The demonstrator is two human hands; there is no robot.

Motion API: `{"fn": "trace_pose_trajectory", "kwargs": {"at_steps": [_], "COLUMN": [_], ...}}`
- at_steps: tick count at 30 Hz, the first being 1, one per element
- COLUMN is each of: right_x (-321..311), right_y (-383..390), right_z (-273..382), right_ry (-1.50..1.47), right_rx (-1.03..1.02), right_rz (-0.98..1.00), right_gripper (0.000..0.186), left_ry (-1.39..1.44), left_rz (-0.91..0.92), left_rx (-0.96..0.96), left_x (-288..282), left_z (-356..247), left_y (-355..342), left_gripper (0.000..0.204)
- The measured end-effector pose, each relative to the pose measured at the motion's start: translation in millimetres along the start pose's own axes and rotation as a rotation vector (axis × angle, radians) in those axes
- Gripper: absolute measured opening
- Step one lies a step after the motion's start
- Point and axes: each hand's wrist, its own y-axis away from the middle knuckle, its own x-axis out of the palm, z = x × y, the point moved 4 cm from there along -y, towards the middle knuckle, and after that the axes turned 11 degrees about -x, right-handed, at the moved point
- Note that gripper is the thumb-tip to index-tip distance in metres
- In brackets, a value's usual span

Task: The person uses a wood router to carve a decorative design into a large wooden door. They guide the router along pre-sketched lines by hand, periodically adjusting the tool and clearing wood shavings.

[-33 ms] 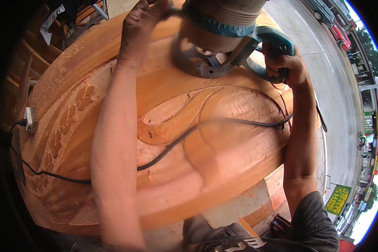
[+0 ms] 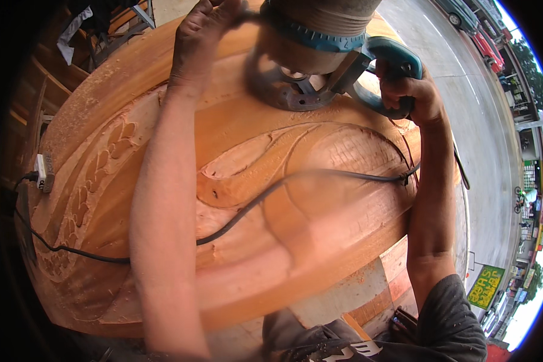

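My left hand [image 2: 200, 37] is at the top, fingers wrapped around the router's dark left handle. My right hand [image 2: 417, 99] grips the teal D-shaped handle on the other side. The large router [image 2: 314, 30], grimy with a teal dial ring, has its base [image 2: 295, 96] over a broad orange-brown wood panel [image 2: 102, 241], carved with curved outlines and scale shapes and scattered with shavings. A black cord [image 2: 253, 202] snakes across the panel beneath my forearms. A hazy pale blur covers part of the lower middle of the panel.
A socket block [image 2: 43, 172] with a plug sits at the panel's left edge, near dark wooden pieces [image 2: 54, 78]. Past the right edge runs a concrete road [image 2: 482, 157] with parked vehicles [image 2: 482, 42], a cyclist [image 2: 522, 199], shopfronts and a yellow-green sign [image 2: 485, 286].
The cyclist on the road has shifted very slightly. My hands and the router show hardly any movement.
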Motion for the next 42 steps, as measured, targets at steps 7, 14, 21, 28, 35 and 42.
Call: {"fn": "trace_pose_trajectory", "kwargs": {"at_steps": [7, 14, 21, 28, 35, 42], "right_x": [1.2, 2.7, -0.2, -1.4, 0.0, -3.5], "right_y": [-2.2, -6.6, -10.7, -17.6, -23.0, -24.6], "right_z": [1.3, 1.8, 0.7, -0.4, -3.6, -7.7], "right_ry": [0.006, -0.011, -0.044, -0.042, -0.026, -0.073], "right_rx": [0.016, 0.019, 0.039, 0.038, 0.040, 0.058], "right_rz": [-0.028, -0.014, -0.038, -0.014, -0.037, -0.048], "right_gripper": [0.028, 0.028, 0.028, 0.030, 0.027, 0.032], "left_ry": [-0.063, -0.187, -0.233, -0.253, -0.294, -0.219], "left_rz": [-0.034, -0.045, -0.064, -0.011, -0.098, -0.087], "left_rx": [0.019, 0.083, 0.086, 0.103, 0.011, 0.121], "left_x": [1.5, 1.3, 3.7, 4.4, 1.7, -2.2], "left_z": [1.3, -0.3, -2.2, -1.4, -0.7, -3.9], "left_y": [-1.6, -3.2, -2.0, -2.7, -1.7, -6.2], "left_gripper": [0.043, 0.053, 0.059, 0.061, 0.060, 0.058]}}
